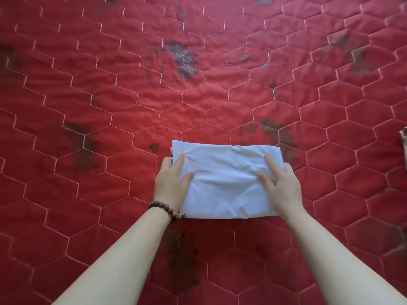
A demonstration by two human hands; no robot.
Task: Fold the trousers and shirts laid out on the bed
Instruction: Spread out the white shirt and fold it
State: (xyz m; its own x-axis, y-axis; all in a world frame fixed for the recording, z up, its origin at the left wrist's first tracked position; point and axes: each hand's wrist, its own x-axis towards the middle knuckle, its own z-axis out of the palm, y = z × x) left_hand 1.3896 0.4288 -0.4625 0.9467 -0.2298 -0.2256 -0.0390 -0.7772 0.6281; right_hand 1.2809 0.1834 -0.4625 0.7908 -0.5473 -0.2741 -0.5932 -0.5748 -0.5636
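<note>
A white garment (224,179), folded into a small rectangle, lies on the red quilted bed cover (198,102) just ahead of me. My left hand (170,180) grips its left edge, thumb and forefinger on top, the other fingers hidden under or beside the cloth. My right hand (283,183) grips the right edge the same way, thumb and forefinger lying on the fabric. A brown bead bracelet (163,208) circles my left wrist.
The red cover with a hexagon stitch pattern and dark stains fills the whole view. A sliver of pale cloth (404,139) shows at the right edge of the frame.
</note>
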